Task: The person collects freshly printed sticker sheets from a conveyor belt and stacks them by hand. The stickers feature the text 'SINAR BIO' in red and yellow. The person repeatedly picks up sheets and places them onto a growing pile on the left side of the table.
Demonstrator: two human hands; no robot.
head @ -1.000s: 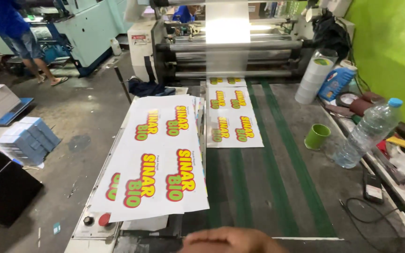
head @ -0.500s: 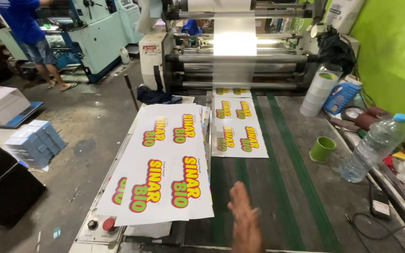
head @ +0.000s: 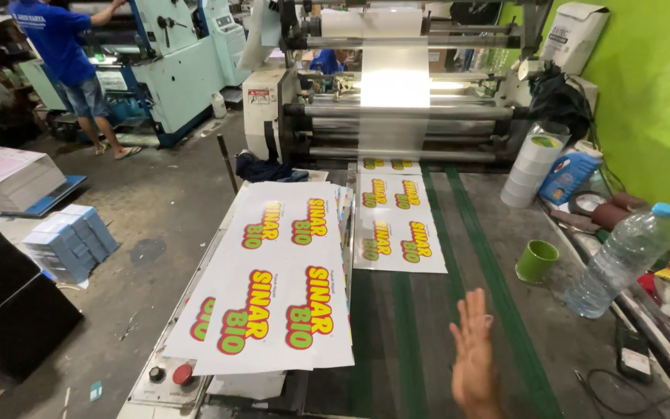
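My right hand (head: 473,358) is raised flat and edge-on over the dark conveyor table (head: 498,233) with green belts, fingers straight, holding nothing. It hovers to the right of a stack of white printed sheets (head: 273,287) with red, yellow and green lettering, not touching it. A glossy printed sheet (head: 397,233) lies on the belts farther off, coming out from under the rollers of the laminating machine (head: 397,116). My left hand is out of view.
A green cup (head: 537,260), a plastic water bottle (head: 622,260), white tape rolls (head: 533,167) and a blue pouch (head: 568,174) line the table's right side. A red button (head: 183,374) sits at front left. A person in blue (head: 63,46) works far left, near paper stacks (head: 9,178).
My hand has lifted from the bottom edge and moved right, turning upright. The view has tilted up, and the glossy sheet has fed farther out along the belts.
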